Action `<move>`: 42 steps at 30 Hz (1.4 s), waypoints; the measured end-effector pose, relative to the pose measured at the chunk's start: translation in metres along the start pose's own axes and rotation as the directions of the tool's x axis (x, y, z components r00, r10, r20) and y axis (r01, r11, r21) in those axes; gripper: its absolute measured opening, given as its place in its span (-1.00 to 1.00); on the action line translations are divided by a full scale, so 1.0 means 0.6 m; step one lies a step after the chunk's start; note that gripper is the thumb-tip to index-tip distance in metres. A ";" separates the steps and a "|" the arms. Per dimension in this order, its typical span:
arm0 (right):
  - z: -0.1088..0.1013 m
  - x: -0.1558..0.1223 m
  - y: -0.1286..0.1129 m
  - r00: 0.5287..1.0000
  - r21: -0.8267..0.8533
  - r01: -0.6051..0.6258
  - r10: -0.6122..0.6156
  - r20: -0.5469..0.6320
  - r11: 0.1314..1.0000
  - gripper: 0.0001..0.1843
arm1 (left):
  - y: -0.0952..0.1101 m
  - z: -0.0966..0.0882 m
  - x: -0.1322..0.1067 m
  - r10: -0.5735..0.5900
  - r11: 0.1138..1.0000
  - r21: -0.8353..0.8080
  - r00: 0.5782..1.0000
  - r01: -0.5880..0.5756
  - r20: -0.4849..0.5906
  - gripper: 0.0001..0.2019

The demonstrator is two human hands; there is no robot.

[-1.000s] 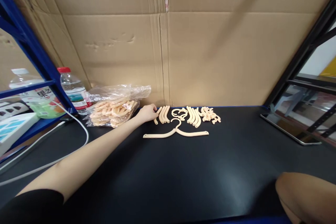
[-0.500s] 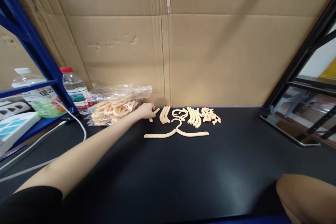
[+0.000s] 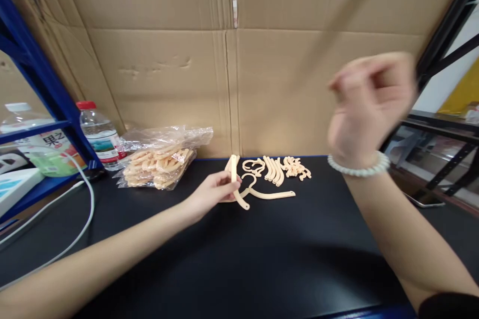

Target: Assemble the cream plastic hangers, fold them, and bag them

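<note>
My left hand (image 3: 216,190) is closed on a beige plastic hanger arm (image 3: 241,201), holding it upright and slightly tilted above the table. Behind it lies an assembled beige hanger (image 3: 275,195) with its hook toward the wall; its left side is partly covered by my hand. My right hand (image 3: 370,94) is raised high at the right, well away from the pieces. It wears a pale bead bracelet (image 3: 359,165). Motion smears its curled fingers, so whether they hold anything is unclear. Loose hooks (image 3: 250,162), more hanger arms (image 3: 275,172) and a pile of small pieces (image 3: 295,167) lie along the back.
A clear plastic bag (image 3: 160,159) of beige parts sits at the back left, beside a red-capped water bottle (image 3: 101,137). A white cable (image 3: 88,214) runs along the left. Cardboard (image 3: 168,75) walls off the back. A tablet (image 3: 422,202) lies at the right, partly hidden by my forearm.
My left hand has come toward me and right from the back row, bringing a hanger arm over the hanger. My right hand has risen into view from the lower right. The view has tilted upward.
</note>
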State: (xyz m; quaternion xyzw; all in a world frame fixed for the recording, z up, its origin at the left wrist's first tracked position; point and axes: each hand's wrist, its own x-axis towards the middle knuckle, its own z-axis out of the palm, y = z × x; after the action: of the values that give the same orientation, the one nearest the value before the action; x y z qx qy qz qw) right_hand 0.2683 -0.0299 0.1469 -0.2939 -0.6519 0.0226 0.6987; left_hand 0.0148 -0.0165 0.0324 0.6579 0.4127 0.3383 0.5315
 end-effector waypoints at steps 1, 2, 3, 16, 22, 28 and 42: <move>0.012 0.001 0.016 1.000 -0.061 0.019 -0.019 0.004 0.998 -0.83 | -0.008 0.009 -0.010 0.015 0.999 -0.039 1.000 -0.015 0.001 -0.66; 0.026 -0.001 0.038 0.998 -0.135 0.022 -0.013 0.065 0.991 -0.84 | -0.015 0.017 -0.018 0.028 0.997 -0.074 1.000 -0.028 0.000 -0.65; 0.039 -0.008 0.065 0.983 -0.213 0.011 0.028 0.180 0.977 -0.81 | -0.020 0.024 -0.026 0.039 0.993 -0.108 0.999 -0.040 -0.010 -0.63; 0.099 -0.146 0.274 0.627 -0.561 0.184 0.343 0.700 0.807 -0.76 | -0.041 0.044 -0.056 0.091 0.908 -0.409 0.995 -0.095 -0.031 -0.66; 0.104 -0.153 0.272 0.652 -0.585 0.171 0.353 0.670 0.793 -0.81 | -0.034 0.048 -0.057 0.088 0.917 -0.389 0.996 -0.091 -0.024 -0.64; 0.101 -0.135 0.256 0.754 -0.566 0.020 0.359 0.550 0.824 -0.89 | -0.039 0.048 -0.055 0.079 0.912 -0.398 0.995 -0.094 -0.054 -0.64; 0.037 -0.197 0.058 0.591 -0.073 -0.668 0.588 0.553 0.741 -0.69 | -0.043 0.044 -0.052 0.129 0.968 -0.208 0.990 -0.137 -0.053 -0.81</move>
State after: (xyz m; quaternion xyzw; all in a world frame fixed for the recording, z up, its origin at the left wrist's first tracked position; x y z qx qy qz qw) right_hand 0.2423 -0.0419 0.0252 -0.4355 -0.6716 0.3961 0.4499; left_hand 0.0197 -0.0534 0.0017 0.6171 0.3397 0.4279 0.5663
